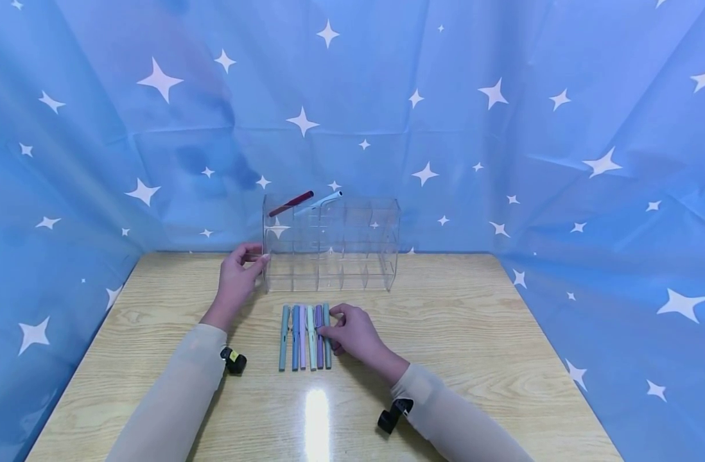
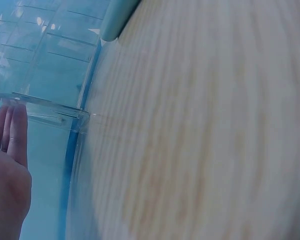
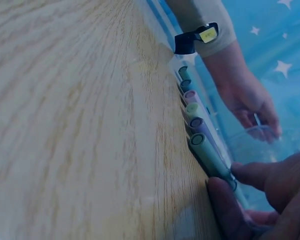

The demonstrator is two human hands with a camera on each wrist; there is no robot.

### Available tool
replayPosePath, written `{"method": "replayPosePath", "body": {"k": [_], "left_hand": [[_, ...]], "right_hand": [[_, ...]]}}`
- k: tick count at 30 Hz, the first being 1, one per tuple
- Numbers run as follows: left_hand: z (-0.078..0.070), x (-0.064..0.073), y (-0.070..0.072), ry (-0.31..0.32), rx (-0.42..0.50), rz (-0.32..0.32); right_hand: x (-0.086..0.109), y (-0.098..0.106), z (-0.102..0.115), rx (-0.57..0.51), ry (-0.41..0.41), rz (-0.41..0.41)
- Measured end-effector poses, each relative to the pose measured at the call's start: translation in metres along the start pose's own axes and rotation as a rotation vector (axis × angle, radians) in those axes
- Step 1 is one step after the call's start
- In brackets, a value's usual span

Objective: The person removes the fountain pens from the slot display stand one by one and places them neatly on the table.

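A clear plastic organizer with several compartments stands at the back of the table. My left hand holds its left side, thumb at the front edge and fingers behind. Across its top compartments lean a dark red pen and a light blue pen. In front of it several capped pens lie side by side. At the right end of this row, my right hand pinches a green pen between thumb and fingers. Next to it lies a purple pen.
Further left in the row are a pale green pen, a lilac pen, a blue pen and a teal pen, slightly apart. A blue star-patterned curtain hangs behind the wooden table.
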State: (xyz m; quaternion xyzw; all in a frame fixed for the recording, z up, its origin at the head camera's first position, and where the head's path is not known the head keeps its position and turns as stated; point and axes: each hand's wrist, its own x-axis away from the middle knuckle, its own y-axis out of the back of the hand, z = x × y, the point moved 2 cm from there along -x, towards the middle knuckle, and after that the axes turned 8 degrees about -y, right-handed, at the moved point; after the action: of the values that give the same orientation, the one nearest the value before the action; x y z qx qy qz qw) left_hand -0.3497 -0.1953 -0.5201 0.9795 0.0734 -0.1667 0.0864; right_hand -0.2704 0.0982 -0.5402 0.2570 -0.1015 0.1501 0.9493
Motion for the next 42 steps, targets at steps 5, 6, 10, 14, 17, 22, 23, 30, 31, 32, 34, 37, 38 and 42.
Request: {"method": "replayPosePath", "body": {"k": [5,6,10,14,17,22,23,30,31,32,34,37,38,42], "left_hand": [[-0.013,0.002,-0.002,0.008,-0.008,-0.004],[-0.014,0.003,-0.001,0.006,-0.009,-0.004],[-0.014,0.003,-0.002,0.009,-0.005,-0.001],[0.0,-0.002,-0.002,0.015,-0.007,-0.001],[0.009,-0.004,0.0,0.011,-0.007,-0.003],[0.012,-0.004,0.001,-0.002,0.01,-0.008],[0.012,-0.003,0.001,-0.004,0.011,-0.008],[0.011,-0.002,0.001,-0.017,0.005,-0.002],[0.012,-0.002,0.001,-0.017,0.004,-0.001],[0.012,-0.002,0.001,-0.017,0.005,0.0],[0.011,-0.002,0.001,-0.017,0.007,0.002],[0.01,-0.001,0.001,-0.018,0.01,0.001],[0.009,-0.001,0.002,-0.017,0.009,0.001],[0.01,-0.001,0.002,-0.01,0.008,-0.001]], "right_hand": [[0.0,0.0,-0.001,-0.025,-0.004,0.002],[0.0,0.0,-0.001,-0.028,-0.005,0.001],[0.001,0.001,-0.002,-0.061,-0.021,0.0],[0.001,0.003,-0.004,-0.092,-0.032,-0.017],[0.001,0.006,-0.004,-0.1,-0.023,-0.039],[0.001,0.012,-0.003,-0.085,0.012,-0.073],[0.001,0.014,-0.002,-0.076,0.019,-0.084],[-0.007,0.035,0.008,-0.053,0.103,-0.182],[-0.009,0.039,0.011,-0.054,0.114,-0.203],[-0.01,0.042,0.015,-0.057,0.127,-0.223],[-0.014,0.05,0.023,-0.077,0.153,-0.261],[-0.02,0.06,0.036,-0.106,0.191,-0.315],[-0.022,0.063,0.04,-0.12,0.203,-0.327],[-0.028,0.07,0.06,-0.189,0.235,-0.362]]}}
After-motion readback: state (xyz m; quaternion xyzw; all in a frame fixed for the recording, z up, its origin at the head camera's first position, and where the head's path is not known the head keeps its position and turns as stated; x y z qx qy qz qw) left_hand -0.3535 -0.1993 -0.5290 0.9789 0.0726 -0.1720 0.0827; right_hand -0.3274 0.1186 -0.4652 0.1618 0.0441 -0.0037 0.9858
